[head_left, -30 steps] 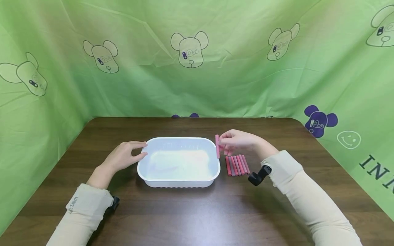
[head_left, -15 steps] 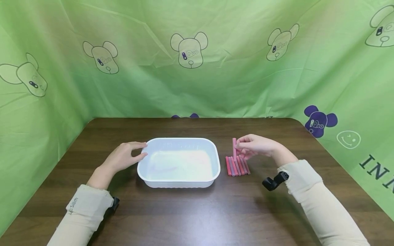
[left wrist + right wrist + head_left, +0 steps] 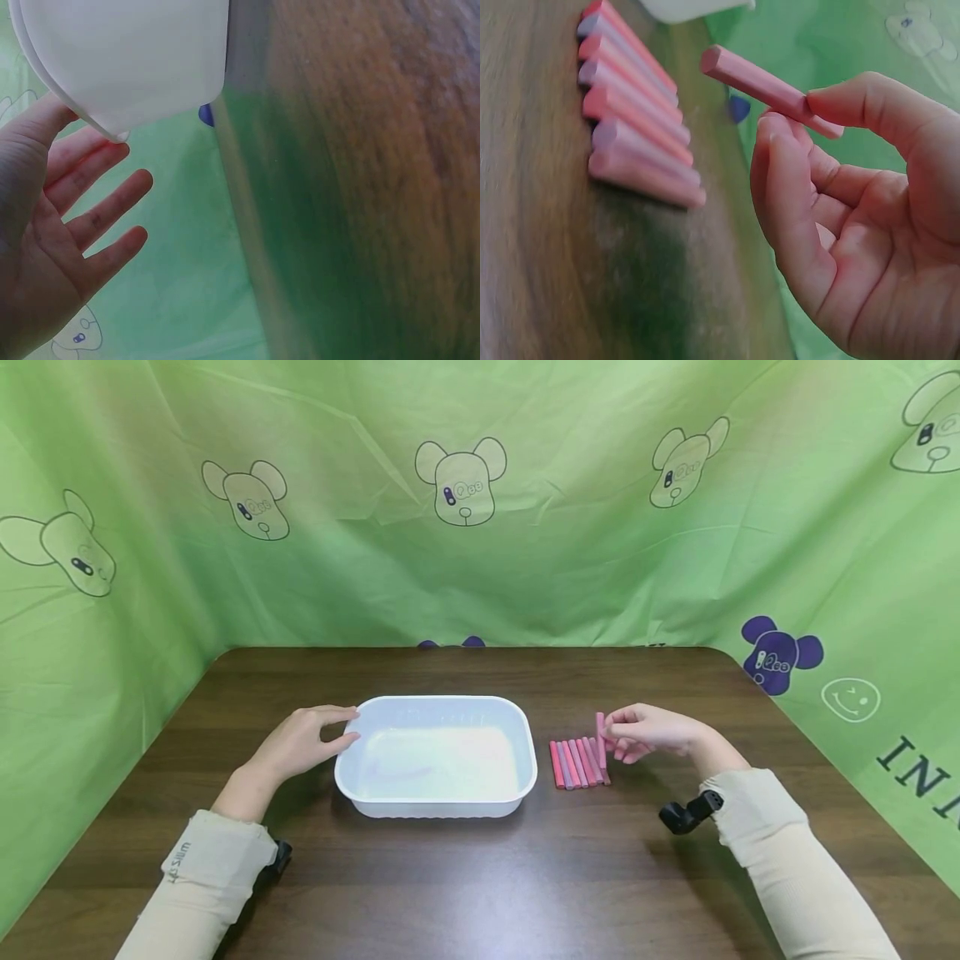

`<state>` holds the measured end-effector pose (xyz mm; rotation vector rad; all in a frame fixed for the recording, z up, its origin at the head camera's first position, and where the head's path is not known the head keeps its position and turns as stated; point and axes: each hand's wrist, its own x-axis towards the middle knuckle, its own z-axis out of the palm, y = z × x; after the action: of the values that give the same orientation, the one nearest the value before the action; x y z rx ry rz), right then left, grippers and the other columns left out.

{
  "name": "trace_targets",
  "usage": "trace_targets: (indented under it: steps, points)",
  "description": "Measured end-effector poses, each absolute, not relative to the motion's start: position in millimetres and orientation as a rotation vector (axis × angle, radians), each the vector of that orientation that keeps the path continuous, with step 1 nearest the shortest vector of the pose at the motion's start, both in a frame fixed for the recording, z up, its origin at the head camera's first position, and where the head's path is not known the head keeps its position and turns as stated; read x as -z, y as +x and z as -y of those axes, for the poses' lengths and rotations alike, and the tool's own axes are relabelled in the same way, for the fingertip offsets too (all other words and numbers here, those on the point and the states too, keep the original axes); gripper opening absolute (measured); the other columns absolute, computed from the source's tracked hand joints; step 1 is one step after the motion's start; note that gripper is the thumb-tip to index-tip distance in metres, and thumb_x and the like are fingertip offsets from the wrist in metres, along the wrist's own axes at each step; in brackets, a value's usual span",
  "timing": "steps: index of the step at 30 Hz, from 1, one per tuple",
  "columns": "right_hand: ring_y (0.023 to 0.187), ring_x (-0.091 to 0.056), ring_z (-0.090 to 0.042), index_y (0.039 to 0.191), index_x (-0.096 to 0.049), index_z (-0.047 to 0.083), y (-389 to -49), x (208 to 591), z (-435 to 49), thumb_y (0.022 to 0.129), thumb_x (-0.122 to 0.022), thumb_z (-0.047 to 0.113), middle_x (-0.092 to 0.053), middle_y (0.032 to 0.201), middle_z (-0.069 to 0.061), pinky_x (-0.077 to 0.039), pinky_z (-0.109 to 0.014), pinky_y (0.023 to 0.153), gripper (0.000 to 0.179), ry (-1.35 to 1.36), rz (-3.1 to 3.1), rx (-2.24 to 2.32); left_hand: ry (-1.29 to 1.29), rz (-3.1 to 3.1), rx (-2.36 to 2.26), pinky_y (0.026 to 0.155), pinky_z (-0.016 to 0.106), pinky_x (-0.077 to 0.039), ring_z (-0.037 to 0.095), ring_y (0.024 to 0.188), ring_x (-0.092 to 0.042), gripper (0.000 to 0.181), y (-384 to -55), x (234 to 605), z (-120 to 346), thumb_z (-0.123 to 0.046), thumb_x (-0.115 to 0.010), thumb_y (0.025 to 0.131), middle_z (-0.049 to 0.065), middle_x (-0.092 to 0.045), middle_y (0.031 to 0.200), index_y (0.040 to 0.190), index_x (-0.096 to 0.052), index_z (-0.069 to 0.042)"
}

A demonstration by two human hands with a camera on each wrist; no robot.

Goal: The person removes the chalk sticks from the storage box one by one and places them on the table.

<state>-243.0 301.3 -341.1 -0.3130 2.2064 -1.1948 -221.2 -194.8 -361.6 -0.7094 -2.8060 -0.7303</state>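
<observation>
My right hand [image 3: 647, 731] pinches one dusty-pink chalk stick [image 3: 761, 84] between thumb and fingers. In the head view, the stick is just above the right end of a row of pink and purple chalk sticks [image 3: 576, 766]. The row lies side by side on the table, right of a white plastic basin [image 3: 435, 808]. At the basin's left rim, my left hand [image 3: 300, 743] touches the edge with thumb and forefinger. Its other fingers are loosely extended in the left wrist view, apart from the basin [image 3: 150, 60]. No chalk shows inside the basin.
The brown wooden table [image 3: 465, 885] is backed by a green cloth [image 3: 337, 568] printed with bear heads, which also hangs along both sides. A black wrist camera [image 3: 690, 814] sits at the right cuff, and another [image 3: 281, 857] at the left.
My right hand has carried the chalk stick rightward from beside the basin's right rim, over the row, to its right end. The left hand and basin have stayed put.
</observation>
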Motion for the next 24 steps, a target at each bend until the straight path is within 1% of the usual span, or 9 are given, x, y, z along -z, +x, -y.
trace_targets:
  steps: [3, 7, 10, 14, 18, 24]
  points:
    - [0.07, -0.059, -0.007, 0.094, -0.052, 0.002, -244, 346, -307, 0.094, -0.047, 0.014, -0.057, 0.084, -0.002, -0.055, -0.022, 0.065, 0.013, -0.294, -2.209, 1.187, -0.708, 2.807, 0.733, 0.1, 0.048, -0.045, 0.032, 0.119, -0.056, 0.04, -221, 362, 195, -0.024, -0.064, 0.088, 0.013, -0.063, 0.124, 0.122, -0.061, -0.004]
    - [0.069, -0.059, -0.006, 0.096, -0.053, 0.0, -246, 352, -313, 0.095, -0.048, 0.016, -0.057, 0.083, 0.0, -0.055, -0.02, 0.063, 0.017, -0.27, -2.217, 1.169, -0.707, 2.81, 0.739, 0.1, 0.048, -0.045, 0.032, 0.12, -0.056, 0.04, -222, 362, 194, -0.024, -0.064, 0.088, 0.013, -0.063, 0.125, 0.122, -0.061, -0.004]
    - [0.069, -0.058, -0.006, 0.098, -0.055, -0.002, -247, 355, -317, 0.094, -0.048, 0.017, -0.058, 0.08, 0.0, -0.055, -0.02, 0.062, 0.021, -0.256, -2.241, 1.126, -0.708, 2.81, 0.742, 0.1, 0.048, -0.045, 0.032, 0.12, -0.056, 0.04, -222, 361, 194, -0.023, -0.064, 0.088, 0.013, -0.063, 0.125, 0.123, -0.061, -0.004]
    - [0.068, -0.058, -0.006, 0.098, -0.058, -0.003, -249, 360, -319, 0.092, -0.049, 0.017, -0.059, 0.077, 0.001, -0.054, -0.019, 0.061, 0.022, -0.223, -2.259, 1.095, -0.706, 2.812, 0.746, 0.1, 0.048, -0.045, 0.032, 0.12, -0.056, 0.04, -222, 361, 194, -0.024, -0.064, 0.088, 0.013, -0.063, 0.124, 0.123, -0.061, -0.004]
    - [0.064, -0.057, -0.004, 0.094, -0.059, 0.0, -251, 366, -320, 0.091, -0.052, 0.017, -0.06, 0.076, 0.003, -0.052, -0.017, 0.057, 0.019, -0.187, -2.247, 1.099, -0.704, 2.815, 0.744, 0.1, 0.048, -0.045, 0.032, 0.12, -0.056, 0.041, -221, 360, 194, -0.024, -0.063, 0.088, 0.013, -0.063, 0.125, 0.123, -0.061, -0.003]
    - [0.054, -0.053, 0.0, 0.085, -0.061, 0.005, -252, 370, -318, 0.09, -0.056, 0.018, -0.06, 0.07, 0.005, -0.048, -0.014, 0.052, 0.015, -0.15, -2.23, 1.096, -0.704, 2.819, 0.752, 0.1, 0.048, -0.045, 0.033, 0.12, -0.055, 0.041, -221, 359, 194, -0.023, -0.063, 0.088, 0.014, -0.062, 0.125, 0.123, -0.061, -0.003]
